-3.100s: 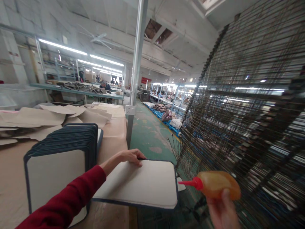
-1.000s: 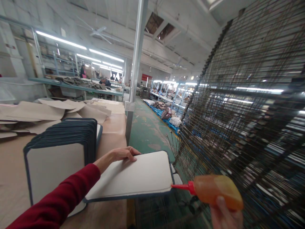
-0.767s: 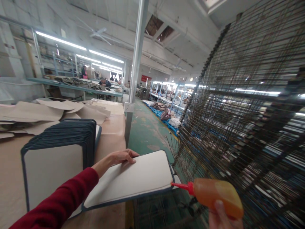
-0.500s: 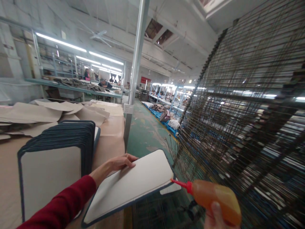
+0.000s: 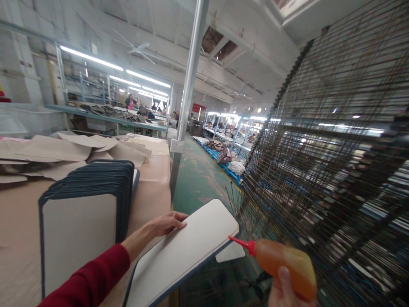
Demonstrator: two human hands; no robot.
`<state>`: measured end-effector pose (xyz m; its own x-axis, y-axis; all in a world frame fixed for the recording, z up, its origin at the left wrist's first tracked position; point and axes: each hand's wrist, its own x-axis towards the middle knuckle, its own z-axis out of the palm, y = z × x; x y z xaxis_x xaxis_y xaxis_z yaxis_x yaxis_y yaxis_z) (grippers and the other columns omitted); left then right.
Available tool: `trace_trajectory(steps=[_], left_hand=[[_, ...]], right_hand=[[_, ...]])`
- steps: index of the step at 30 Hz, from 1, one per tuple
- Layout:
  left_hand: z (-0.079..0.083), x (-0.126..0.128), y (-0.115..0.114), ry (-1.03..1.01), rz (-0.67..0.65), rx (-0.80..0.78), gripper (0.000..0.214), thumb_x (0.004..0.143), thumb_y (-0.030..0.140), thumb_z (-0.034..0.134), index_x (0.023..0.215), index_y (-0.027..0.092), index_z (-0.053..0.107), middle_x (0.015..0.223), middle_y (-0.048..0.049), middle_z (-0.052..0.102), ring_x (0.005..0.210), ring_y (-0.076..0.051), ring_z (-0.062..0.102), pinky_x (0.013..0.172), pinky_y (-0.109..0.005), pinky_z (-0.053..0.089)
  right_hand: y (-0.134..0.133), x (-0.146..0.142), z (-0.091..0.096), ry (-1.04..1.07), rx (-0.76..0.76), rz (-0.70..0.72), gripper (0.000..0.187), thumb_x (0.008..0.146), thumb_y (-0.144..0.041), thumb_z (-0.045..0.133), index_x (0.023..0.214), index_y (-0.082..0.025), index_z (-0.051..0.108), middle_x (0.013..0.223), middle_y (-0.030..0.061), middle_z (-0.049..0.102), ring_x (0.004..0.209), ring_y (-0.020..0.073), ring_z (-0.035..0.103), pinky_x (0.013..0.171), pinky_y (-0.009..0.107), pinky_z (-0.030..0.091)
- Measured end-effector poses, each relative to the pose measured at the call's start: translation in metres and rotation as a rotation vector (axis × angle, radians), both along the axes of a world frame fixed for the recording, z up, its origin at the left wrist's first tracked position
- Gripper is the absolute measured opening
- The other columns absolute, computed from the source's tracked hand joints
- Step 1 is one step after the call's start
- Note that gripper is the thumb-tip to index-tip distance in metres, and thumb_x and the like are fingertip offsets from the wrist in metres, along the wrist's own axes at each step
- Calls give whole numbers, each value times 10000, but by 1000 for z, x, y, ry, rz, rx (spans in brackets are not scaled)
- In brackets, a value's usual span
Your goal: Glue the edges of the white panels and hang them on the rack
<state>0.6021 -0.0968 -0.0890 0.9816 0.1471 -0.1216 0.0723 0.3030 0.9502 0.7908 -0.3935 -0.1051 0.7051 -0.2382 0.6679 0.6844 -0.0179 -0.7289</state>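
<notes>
"Checking position first: where is the panel (image 5: 185, 251)?"

"Pale face up, reaching past the table (image 5: 155, 185), its far end above the floor (image 5: 194, 175). The near end leaves the view, so contact with the table cannot be confirmed. The stack (image 5: 79, 234) stands to its left."

"State of the left hand (image 5: 168, 224)?"

"Pinching the panel's far long edge: thumb side on the pale face, the fingertips beneath hidden."

"And the right hand (image 5: 284, 292)?"

"Closed around the bottle (image 5: 286, 266), thumb pressed to its side; how the other fingers lie, I cannot tell. The red nozzle (image 5: 244, 243) points left, its tip apparently touching the panel."

"What has just changed?"

"Half a second ago the tip sat at the corner. Now the panel slants more steeply across the view, and the tip sits just past that corner, on the near long edge."

"Meaning for the work?"

"In my judgement, the corner is passed and the long edge is in progress."
</notes>
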Motion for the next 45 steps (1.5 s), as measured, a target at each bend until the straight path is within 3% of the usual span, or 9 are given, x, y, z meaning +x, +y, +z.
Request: trace_trajectory(steps=[6, 18, 26, 32, 45], left_hand=[[2, -2, -3, 2, 43, -10, 415, 635, 305, 755, 1003, 123, 691, 887, -87, 719, 742, -165, 651, 679, -226, 490], [4, 1, -6, 28, 132, 2, 447, 592, 333, 771, 974, 113, 698, 850, -86, 717, 704, -164, 638, 656, -229, 485], [9, 10, -4, 81, 212, -11, 484, 479, 358, 819, 879, 108, 711, 754, -76, 713, 661, -177, 631, 654, -266, 492], [20, 14, -2, 114, 252, -29, 499, 394, 373, 851, 794, 110, 707, 704, -74, 709, 641, -185, 630, 651, -286, 496], [26, 21, 8, 160, 316, -43, 519, 308, 351, 873, 715, 104, 668, 627, -55, 686, 595, -191, 622, 603, -306, 494]], right_hand=[[15, -11, -5, 94, 93, 75, 526, 643, -520, 693, 983, -136, 580, 1027, 205, 601, 956, 397, 573, 708, 595, 509], [23, -19, -8, 108, 113, 252, 449, 615, -487, 727, 882, -162, 569, 931, 127, 623, 872, 294, 588, 665, 428, 523], [27, -30, 3, 221, 141, 328, 529, 627, -431, 745, 1029, -140, 560, 915, 89, 631, 772, 223, 595, 632, 352, 523], [27, -33, 3, 249, 94, 396, 567, 653, -433, 726, 1097, -140, 531, 909, 84, 635, 792, 229, 605, 681, 380, 534], [28, -40, 0, 211, 23, 342, 555, 554, -573, 742, 889, -157, 591, 773, 86, 622, 793, 288, 602, 635, 442, 532]])
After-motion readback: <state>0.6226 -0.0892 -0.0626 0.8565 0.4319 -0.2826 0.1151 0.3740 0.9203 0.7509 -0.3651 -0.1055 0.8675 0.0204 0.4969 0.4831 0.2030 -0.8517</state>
